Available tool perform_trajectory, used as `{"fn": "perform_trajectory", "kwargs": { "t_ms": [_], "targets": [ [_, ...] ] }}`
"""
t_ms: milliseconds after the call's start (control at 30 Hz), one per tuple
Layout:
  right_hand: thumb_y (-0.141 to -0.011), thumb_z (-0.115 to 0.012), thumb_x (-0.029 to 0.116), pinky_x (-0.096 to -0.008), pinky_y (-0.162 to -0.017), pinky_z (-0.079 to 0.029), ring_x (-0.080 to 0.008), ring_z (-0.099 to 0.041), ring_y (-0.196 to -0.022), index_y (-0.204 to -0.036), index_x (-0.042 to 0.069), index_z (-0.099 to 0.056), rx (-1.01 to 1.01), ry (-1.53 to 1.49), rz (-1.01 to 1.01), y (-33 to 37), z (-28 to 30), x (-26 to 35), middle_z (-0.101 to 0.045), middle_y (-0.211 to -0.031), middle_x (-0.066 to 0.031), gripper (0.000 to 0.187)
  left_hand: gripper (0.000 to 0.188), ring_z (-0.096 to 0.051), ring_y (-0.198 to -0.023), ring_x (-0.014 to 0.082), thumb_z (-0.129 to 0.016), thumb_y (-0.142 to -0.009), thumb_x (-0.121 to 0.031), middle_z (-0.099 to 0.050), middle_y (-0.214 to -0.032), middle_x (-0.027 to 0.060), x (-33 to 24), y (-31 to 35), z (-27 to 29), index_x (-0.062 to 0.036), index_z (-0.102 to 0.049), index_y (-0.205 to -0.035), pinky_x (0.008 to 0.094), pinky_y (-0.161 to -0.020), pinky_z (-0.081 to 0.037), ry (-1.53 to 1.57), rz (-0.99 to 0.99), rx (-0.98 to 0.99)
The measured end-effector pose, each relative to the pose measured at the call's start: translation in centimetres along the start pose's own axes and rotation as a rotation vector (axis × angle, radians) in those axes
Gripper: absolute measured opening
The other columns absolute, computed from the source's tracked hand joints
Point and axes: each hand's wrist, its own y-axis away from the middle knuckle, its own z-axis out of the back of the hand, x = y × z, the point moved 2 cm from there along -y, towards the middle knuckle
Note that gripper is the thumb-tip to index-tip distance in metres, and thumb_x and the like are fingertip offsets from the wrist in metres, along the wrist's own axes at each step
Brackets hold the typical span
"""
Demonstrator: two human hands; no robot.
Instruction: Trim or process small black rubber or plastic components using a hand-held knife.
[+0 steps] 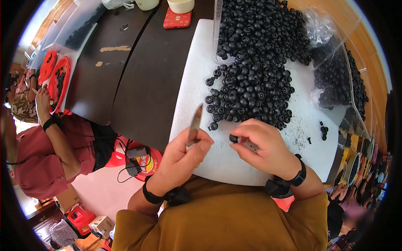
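My left hand [181, 155] is closed around a small knife [195, 124], its blade pointing up and away from me. Between the thumb and fingers of my right hand [264, 147] is a small round black part [233, 138], apart from the blade. Both hands are over the near part of a white foam board [197, 62]. Just beyond them lies a heap of the same black ball-shaped parts [249, 94], spilling out of a clear plastic bin [216, 29].
At right, a clear bin [354, 83] holds bagged black parts; a few loose pieces [324, 131] lie nearby. A red phone [176, 19] lies on the dark table [155, 79], with a cream cup [181, 6]. At left, another person [50, 150] sits by a red tray [61, 77].
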Motion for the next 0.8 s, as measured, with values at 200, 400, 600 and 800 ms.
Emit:
{"fn": "perform_trajectory", "kwargs": {
  "t_ms": [200, 400, 600, 800],
  "targets": [
    [-0.080, -0.059, 0.000, -0.0209, -0.067, -0.044, -0.0074, -0.054, -0.077, -0.102, 0.002, -0.054, -0.059, -0.763, -0.239, 0.4, 0.9, -1.0, -0.056, -0.088, -0.0017, 0.023, 0.014, -0.042, -0.064, 0.0058, -0.050, -0.086, -0.010, -0.051, -0.074, 0.0014, -2.1, -0.7, -1.7, 0.0023, -0.053, -0.093, 0.0205, -0.059, -0.035, -0.320, -0.109, 0.094],
    [-0.083, -0.055, -0.003, -0.0208, -0.070, -0.045, -0.0060, -0.052, -0.081, -0.105, 0.002, -0.049, -0.045, -1.092, -0.232, 1.0, 1.8, -0.4, -0.053, -0.094, -0.0013, 0.023, 0.008, -0.045, -0.063, 0.0074, -0.052, -0.087, -0.007, -0.051, -0.075, 0.0035, -4.2, -1.2, -3.7, -0.0008, -0.050, -0.092, 0.0219, -0.051, -0.039, -0.440, -0.244, 0.198],
    [-0.081, -0.056, -0.005, -0.0208, -0.072, -0.043, -0.0058, -0.051, -0.081, -0.099, 0.003, -0.049, -0.070, -1.055, -0.147, 1.5, 2.2, 1.1, -0.051, -0.092, -0.0006, 0.021, 0.008, -0.045, -0.060, 0.0090, -0.052, -0.087, -0.007, -0.051, -0.073, 0.0047, -5.3, -1.1, -5.5, -0.0004, -0.050, -0.091, 0.0231, -0.050, -0.039, -0.467, -0.377, 0.177],
    [-0.078, -0.060, -0.005, -0.0207, -0.069, -0.041, -0.0065, -0.051, -0.079, -0.097, 0.003, -0.049, -0.121, -0.931, 0.029, 2.6, 4.4, 3.0, -0.052, -0.090, -0.0019, 0.023, 0.006, -0.046, -0.059, 0.0131, -0.052, -0.086, -0.005, -0.051, -0.073, 0.0066, -6.3, 0.2, -7.7, -0.0009, -0.051, -0.090, 0.0254, -0.052, -0.040, -0.543, -0.523, 0.179]
  ]
}}
